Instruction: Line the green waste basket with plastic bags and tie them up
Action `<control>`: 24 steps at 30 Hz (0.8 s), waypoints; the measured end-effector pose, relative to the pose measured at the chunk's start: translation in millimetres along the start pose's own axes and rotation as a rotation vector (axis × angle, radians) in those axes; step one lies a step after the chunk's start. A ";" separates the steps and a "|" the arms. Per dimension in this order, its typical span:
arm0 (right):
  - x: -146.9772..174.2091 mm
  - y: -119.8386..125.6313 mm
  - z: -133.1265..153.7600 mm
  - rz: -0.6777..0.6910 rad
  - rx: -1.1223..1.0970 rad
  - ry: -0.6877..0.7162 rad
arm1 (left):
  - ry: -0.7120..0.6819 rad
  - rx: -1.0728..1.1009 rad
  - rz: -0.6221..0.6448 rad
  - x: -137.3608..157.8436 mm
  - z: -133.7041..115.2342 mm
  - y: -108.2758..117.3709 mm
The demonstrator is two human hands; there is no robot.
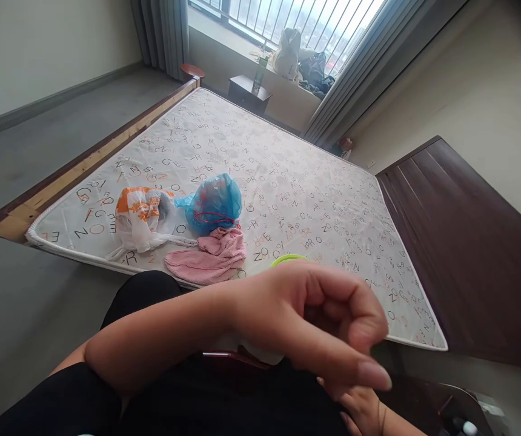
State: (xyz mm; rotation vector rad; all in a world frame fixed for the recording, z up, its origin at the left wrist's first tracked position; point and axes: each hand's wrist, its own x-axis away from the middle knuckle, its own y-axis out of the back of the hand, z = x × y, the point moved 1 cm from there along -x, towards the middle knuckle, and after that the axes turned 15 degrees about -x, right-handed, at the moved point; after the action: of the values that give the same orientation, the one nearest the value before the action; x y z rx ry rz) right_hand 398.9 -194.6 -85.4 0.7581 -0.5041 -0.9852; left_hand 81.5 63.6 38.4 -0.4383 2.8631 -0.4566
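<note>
My left hand point(319, 315) is raised in the middle, over the near edge of the mattress. Its fingers are loosely curled and its thumb stands apart from them, with nothing visible between. Low at the right, my right hand point(360, 407) shows only in part; most of its fingers are hidden, so I cannot tell what it holds. Just behind my left wrist peeks the rim of a lime-green thing point(288, 258). To its left lie a crumpled pink cloth point(210, 260), a knotted blue plastic bag point(215, 206) and a white plastic bag with orange print point(140, 218).
A letter-patterned mattress point(283, 188) rests in a wooden bed frame point(101, 142), its dark headboard point(464, 254) at right. Beyond are a nightstand point(248, 94) with a bottle point(259, 75) and a windowsill holding bags point(288, 54). A dark round-edged table point(451, 399) stands low right.
</note>
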 end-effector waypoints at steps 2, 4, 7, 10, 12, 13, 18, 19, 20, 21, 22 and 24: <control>-21.7 -4.7 -45.2 0.122 0.038 0.140 | -0.026 -0.139 -0.031 -12.1 8.3 13.1; -27.0 -8.2 -79.9 0.240 0.100 0.271 | -0.010 -0.312 -0.118 -22.5 27.3 34.0; -13.1 -14.5 -102.3 0.289 0.138 0.280 | 0.082 -0.490 -0.295 -33.7 72.2 81.4; 0.9 -22.7 -102.0 0.200 0.110 0.223 | 0.191 -0.506 -0.480 -36.8 114.8 136.5; 2.5 -25.3 -99.8 0.153 0.088 0.196 | 0.232 -0.538 -0.592 -34.6 128.4 166.0; 1.3 -25.1 -99.1 0.161 0.082 0.197 | 0.234 -0.534 -0.632 -32.7 130.1 176.7; -8.5 -14.6 -98.5 0.278 0.116 0.241 | 0.238 -0.524 -0.771 -18.7 114.6 199.4; -9.3 -13.0 -98.2 0.277 0.121 0.244 | 0.246 -0.534 -0.793 -15.9 111.8 201.6; -9.6 -12.1 -97.9 0.271 0.120 0.246 | 0.253 -0.546 -0.811 -13.1 109.7 204.1; -9.5 -11.8 -97.7 0.265 0.114 0.245 | 0.259 -0.558 -0.824 -10.6 108.2 206.8; -9.2 -12.0 -97.5 0.259 0.104 0.242 | 0.262 -0.575 -0.838 -8.2 107.0 209.6; -8.3 -12.8 -97.9 0.246 0.081 0.228 | 0.265 -0.615 -0.867 -3.8 104.9 215.5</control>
State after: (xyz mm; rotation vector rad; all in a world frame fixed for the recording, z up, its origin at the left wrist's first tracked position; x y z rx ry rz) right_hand 455.1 -158.6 -158.6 0.8472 -0.4283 -0.6441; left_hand 56.0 232.1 -130.0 -1.8611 2.8566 0.3103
